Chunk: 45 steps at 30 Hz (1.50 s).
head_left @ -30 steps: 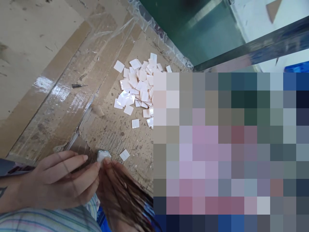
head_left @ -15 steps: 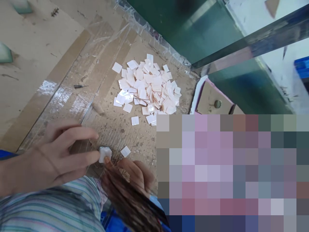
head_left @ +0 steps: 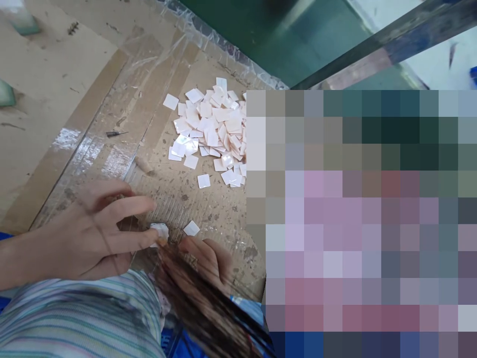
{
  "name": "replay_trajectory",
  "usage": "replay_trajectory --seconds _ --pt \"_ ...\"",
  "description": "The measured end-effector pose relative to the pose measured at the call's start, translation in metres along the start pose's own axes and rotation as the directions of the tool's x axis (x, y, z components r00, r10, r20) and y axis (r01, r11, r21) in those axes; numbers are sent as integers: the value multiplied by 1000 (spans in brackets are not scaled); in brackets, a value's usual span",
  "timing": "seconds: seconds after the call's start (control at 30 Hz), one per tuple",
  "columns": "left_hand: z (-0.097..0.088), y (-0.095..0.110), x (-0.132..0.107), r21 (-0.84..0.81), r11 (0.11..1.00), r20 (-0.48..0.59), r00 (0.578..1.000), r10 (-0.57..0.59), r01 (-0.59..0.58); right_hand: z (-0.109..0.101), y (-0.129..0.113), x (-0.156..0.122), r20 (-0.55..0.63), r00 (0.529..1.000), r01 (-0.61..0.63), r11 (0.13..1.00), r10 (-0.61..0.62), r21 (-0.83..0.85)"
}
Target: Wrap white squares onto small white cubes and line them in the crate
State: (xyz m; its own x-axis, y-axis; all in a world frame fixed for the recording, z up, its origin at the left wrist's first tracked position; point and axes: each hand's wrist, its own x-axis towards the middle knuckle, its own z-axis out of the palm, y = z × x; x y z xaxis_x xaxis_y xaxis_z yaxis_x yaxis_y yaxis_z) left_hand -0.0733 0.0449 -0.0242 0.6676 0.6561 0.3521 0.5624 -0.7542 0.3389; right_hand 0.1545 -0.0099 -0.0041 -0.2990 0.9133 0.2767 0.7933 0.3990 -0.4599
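Observation:
Low in the middle of the view, a small white square piece (head_left: 160, 229) sits between my two hands. My left hand (head_left: 108, 228) comes in from the left, its index fingertip against the piece's left edge, the other fingers spread above. Its thumb is mostly hidden. My right hand (head_left: 208, 256) has curled fingers, and a fingertip presses the piece's lower edge; dark hair covers much of this hand. Just right of the held piece lies a loose white square (head_left: 192, 228). Beyond is a heap of similar thin squares (head_left: 212, 124), its right side covered by a blurred patch.
Worn, taped cardboard (head_left: 149, 169) covers the work surface. A small dark needle-like tip (head_left: 116, 134) lies left of the heap. Greenish blocks (head_left: 6, 93) stand at the far left. A green panel (head_left: 246, 35) edges the back. Large pixelation hides the right side.
The view has shifted slightly, and the hidden patch covers more of the heap. My left index fingertip now overlaps the white piece's edge more. Both hands stay close around it.

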Motion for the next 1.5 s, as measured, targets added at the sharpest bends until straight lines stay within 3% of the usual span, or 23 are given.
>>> replay_trajectory --seconds 0.13,0.4,0.53,0.6,0.7,0.77,0.83,1.23,1.5 --pt "1 8 3 24 1000 -22 1000 -19 19 -1 0 2 -53 996 66 996 -69 -58" --pt "5 25 4 35 987 -82 985 -153 156 1 2 4 -61 996 -60 985 70 164" --pt "8 32 6 68 976 -124 973 -195 205 0 2 10 -34 977 -184 920 208 346" --pt "9 36 7 72 972 -138 968 -211 222 2 3 12 39 945 -301 814 325 497" --pt "12 39 9 61 966 -156 958 -240 252 7 4 18 177 835 -468 505 520 725" --pt "14 39 10 69 962 -157 955 -251 264 11 5 25 285 772 -518 303 568 800" --pt "15 39 11 68 961 -161 953 -255 269 14 6 31 348 755 -532 207 556 821" --pt "13 41 10 46 957 -152 948 -278 288 18 11 32 461 702 -597 95 542 797" --pt "13 39 11 17 958 -154 947 -281 287 18 11 37 471 716 -597 102 516 796"
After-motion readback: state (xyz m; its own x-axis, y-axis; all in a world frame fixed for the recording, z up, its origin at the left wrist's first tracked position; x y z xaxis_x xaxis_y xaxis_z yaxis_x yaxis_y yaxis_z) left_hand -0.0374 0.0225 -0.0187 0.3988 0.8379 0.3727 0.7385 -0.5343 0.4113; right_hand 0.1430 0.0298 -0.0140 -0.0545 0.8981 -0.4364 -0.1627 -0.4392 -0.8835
